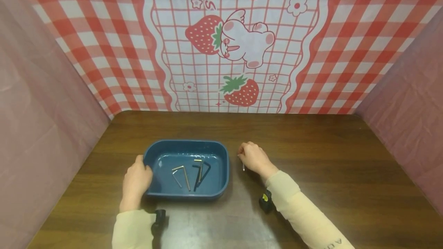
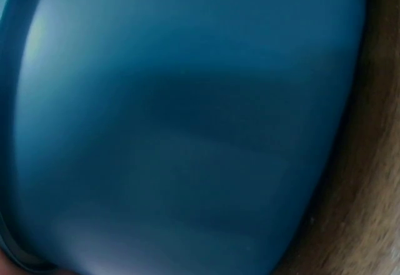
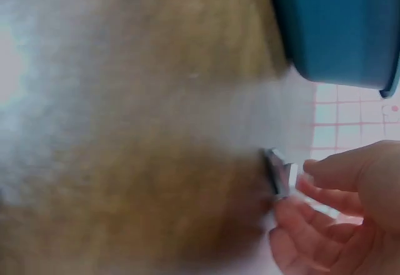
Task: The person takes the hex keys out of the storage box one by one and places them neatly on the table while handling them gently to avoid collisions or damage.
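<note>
left hand [image 1: 136, 178] clamped on blue tray [image 1: 188, 140], long axis runs sideways | right hand [image 1: 254, 158] kinda pinching a silvery rod [image 1: 243, 167], visible tip pointing roughly nearward

Left fingers [image 1: 140, 161] grip blue tray [image 1: 226, 168]; hex keys [image 1: 186, 178] inside.

Hex keys [image 1: 185, 178] lie in a tray [image 1: 187, 195] on the table [image 1: 318, 145], a patterned cloth [image 1: 242, 41] behind

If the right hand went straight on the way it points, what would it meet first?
Probably the tray, at its far right corner, though the right hand might slip just past; height is unclear.
</note>
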